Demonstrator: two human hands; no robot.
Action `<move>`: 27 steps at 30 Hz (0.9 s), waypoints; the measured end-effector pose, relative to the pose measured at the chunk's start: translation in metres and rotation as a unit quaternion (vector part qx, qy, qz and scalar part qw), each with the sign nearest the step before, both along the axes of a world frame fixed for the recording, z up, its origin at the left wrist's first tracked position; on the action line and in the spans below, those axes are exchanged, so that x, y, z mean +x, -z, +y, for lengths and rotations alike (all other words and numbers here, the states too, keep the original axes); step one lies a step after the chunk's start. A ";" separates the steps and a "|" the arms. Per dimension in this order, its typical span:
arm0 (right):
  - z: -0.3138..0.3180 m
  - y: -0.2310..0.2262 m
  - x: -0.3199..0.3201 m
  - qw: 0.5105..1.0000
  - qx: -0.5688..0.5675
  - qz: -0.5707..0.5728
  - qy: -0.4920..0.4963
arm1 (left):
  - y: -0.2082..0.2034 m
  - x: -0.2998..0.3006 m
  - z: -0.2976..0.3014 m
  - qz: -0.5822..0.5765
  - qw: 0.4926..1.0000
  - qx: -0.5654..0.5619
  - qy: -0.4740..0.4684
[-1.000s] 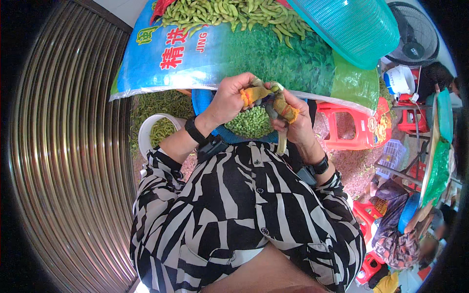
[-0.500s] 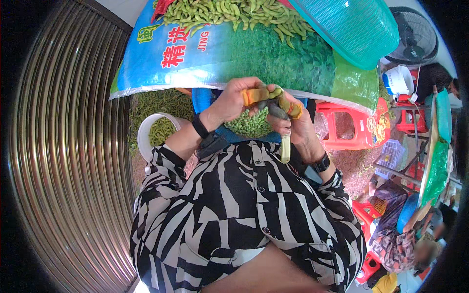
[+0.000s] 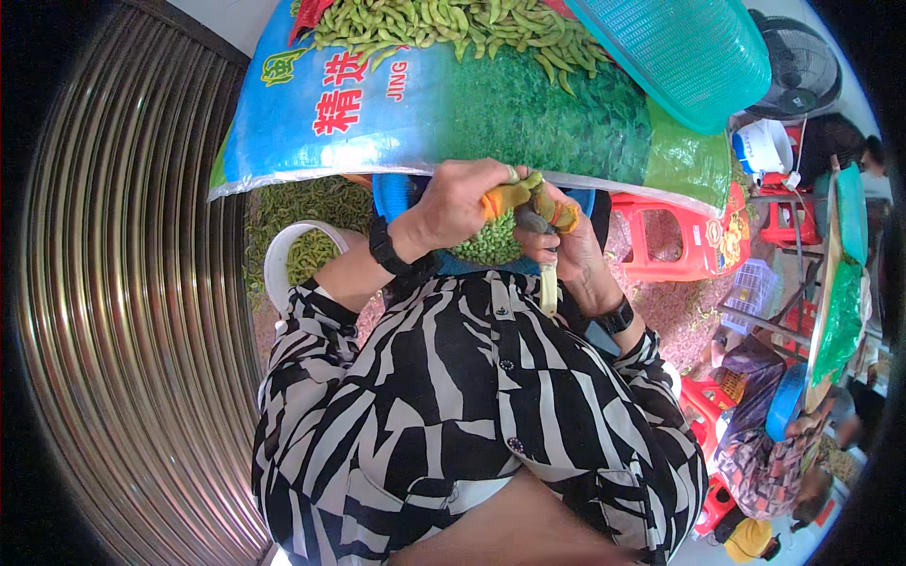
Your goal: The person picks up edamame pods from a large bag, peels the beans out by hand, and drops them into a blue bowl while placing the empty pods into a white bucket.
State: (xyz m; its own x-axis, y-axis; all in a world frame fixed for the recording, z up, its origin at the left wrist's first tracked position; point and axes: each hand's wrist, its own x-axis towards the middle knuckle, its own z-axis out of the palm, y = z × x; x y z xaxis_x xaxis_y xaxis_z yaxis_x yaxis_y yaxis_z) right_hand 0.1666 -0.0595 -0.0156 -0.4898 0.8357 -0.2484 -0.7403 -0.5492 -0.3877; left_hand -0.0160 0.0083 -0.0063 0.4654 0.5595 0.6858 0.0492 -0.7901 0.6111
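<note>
Both of my hands meet over a blue basin [image 3: 385, 196] of shelled green beans [image 3: 489, 247]. My left hand [image 3: 458, 203] is closed, its fingertips pinching a green bean pod [image 3: 534, 181]; an orange cover [image 3: 504, 199] wraps a finger. My right hand [image 3: 578, 247] is closed around a tool with a pale stick-like handle [image 3: 548, 288], which points down toward my shirt. The tool's working end is hidden by my fingers. Orange and dark grey covers [image 3: 532, 222] sit on the right fingers and thumb. Both wrists wear black bands.
Ahead lies a printed blue-green sack [image 3: 396, 123] heaped with bean pods [image 3: 462, 28] beside a teal basket [image 3: 684, 57]. A white bucket [image 3: 278, 259] stands left, near a ribbed shutter [image 3: 132, 283]. Red stools [image 3: 661, 241] and another person [image 3: 764, 472] are at right.
My left hand has rolled over and closed in toward the right hand, so the pod is more covered. The right hand and pale handle have shifted only slightly.
</note>
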 end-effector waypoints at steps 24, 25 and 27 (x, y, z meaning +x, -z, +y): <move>0.011 0.006 -0.015 0.787 0.293 -0.532 0.107 | 0.018 -0.024 -0.019 0.049 0.950 -0.309 0.019; 0.010 0.007 -0.015 0.747 0.309 -0.580 0.099 | 0.020 -0.024 -0.019 0.073 0.957 -0.282 0.003; 0.010 0.014 -0.015 0.720 0.325 -0.604 0.106 | 0.025 -0.020 -0.022 0.063 0.962 -0.266 -0.010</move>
